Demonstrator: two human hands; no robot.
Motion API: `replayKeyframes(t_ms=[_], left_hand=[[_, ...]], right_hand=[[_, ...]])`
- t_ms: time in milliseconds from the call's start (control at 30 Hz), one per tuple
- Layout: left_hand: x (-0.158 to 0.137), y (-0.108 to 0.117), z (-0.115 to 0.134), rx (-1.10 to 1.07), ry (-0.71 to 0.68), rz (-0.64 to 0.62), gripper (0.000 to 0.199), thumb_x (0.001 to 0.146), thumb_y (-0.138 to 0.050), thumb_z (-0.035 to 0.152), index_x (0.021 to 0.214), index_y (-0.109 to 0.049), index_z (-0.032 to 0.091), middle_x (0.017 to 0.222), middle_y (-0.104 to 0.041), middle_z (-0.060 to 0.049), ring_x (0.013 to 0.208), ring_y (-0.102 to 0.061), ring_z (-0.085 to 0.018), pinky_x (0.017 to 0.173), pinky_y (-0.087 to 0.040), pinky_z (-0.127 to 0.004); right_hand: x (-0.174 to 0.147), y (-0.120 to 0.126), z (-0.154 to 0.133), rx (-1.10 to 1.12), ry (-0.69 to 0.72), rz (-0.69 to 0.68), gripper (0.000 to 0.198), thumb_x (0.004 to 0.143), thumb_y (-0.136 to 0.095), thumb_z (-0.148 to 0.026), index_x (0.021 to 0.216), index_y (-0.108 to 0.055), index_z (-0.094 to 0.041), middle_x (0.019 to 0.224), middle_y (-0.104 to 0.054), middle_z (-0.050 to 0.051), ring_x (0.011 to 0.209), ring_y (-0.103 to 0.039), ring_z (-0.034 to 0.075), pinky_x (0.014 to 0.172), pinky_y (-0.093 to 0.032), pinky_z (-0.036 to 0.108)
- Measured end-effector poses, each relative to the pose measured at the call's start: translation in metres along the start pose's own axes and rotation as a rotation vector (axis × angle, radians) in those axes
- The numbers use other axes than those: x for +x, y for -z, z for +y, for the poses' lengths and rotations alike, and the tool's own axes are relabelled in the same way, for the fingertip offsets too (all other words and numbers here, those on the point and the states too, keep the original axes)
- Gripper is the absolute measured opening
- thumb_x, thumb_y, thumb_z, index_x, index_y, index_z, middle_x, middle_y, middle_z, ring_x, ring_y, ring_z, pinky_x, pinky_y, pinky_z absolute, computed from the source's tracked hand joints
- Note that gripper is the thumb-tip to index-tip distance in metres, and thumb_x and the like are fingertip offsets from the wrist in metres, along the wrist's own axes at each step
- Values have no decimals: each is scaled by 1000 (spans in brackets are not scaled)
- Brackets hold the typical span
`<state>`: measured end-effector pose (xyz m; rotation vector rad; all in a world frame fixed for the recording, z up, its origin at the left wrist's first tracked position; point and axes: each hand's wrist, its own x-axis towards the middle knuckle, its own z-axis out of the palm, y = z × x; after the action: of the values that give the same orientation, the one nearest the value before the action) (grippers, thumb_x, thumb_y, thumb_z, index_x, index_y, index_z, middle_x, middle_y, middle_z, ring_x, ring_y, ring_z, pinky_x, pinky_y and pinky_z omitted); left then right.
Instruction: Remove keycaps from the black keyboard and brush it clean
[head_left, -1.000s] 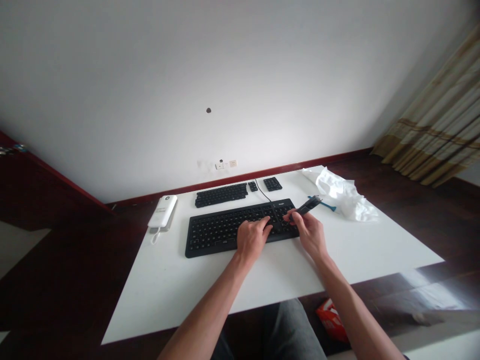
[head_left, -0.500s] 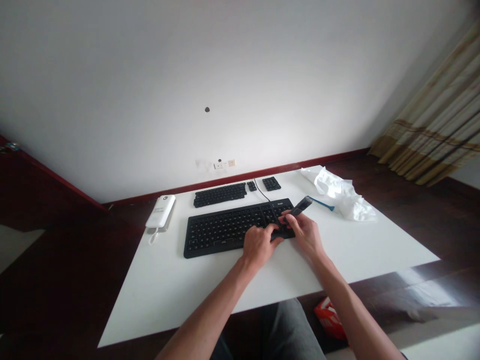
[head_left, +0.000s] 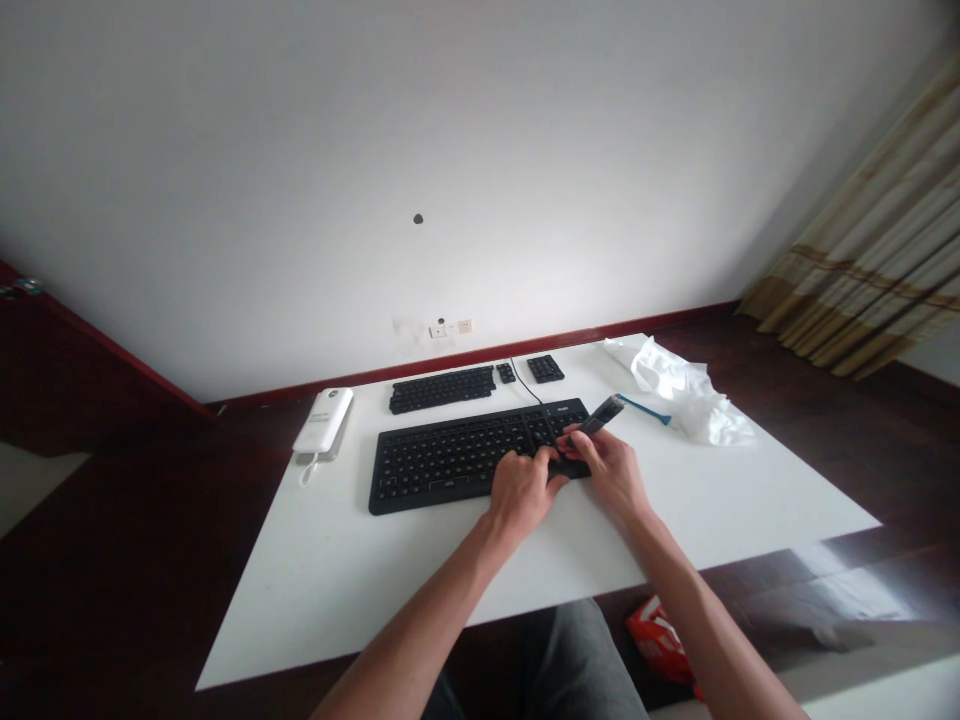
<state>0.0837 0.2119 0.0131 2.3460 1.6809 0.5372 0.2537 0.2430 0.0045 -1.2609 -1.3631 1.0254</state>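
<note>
A black keyboard [head_left: 442,462] lies across the middle of the white table, its key area dotted with small pale spots. My left hand [head_left: 520,490] is closed at its front edge near the right end, index finger on top and thumb along the edge. Right beside it, my right hand [head_left: 606,462] pinches a dark, slim tool [head_left: 600,414] with a greyish upper end. The tool slants up to the right over the number pad side; its lower tip is hidden by my fingers.
Behind the keyboard lie black key blocks, one long [head_left: 442,389], one small [head_left: 506,373] and one square [head_left: 545,368]. A white device with a strap [head_left: 323,421] is at left. To the right are a blue stick [head_left: 643,409] and crumpled white plastic [head_left: 712,415].
The view has shifted very slightly. Both hands keep nearly the same place on the keyboard, with only a small movement of the fingers.
</note>
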Motion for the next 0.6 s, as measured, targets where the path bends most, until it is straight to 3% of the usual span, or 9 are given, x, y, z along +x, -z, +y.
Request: replayKeyframes(t_ms=[300,400,600], left_hand=[[-5,-3,-2,74,-82,30,35,99,-63,43,125,-66,21,88,-80,-8,80,-76,-25,84,-53,-38],[-12,-2,-3,98,-125,42,36,97,-67,36,131,-66,24,88,-80,-6,79,-76,-23,84,-52,-36],[-17,-4,-4,87,-205,85,30,102,-56,24,128,-70,25,83,-80,-4,75,-75,-19,81,-51,-33]], right_hand=[[2,0,7,-28,13,-49,53,92,-64,-67,106,-72,-17,92,-81,12,83,-78,28,74,-66,38],[1,1,5,-56,35,-78,50,94,-62,-66,105,-71,-18,93,-81,12,85,-78,29,73,-64,36],[-3,5,-4,-200,117,-189,44,98,-58,-60,104,-71,-18,94,-80,9,83,-75,26,74,-58,33]])
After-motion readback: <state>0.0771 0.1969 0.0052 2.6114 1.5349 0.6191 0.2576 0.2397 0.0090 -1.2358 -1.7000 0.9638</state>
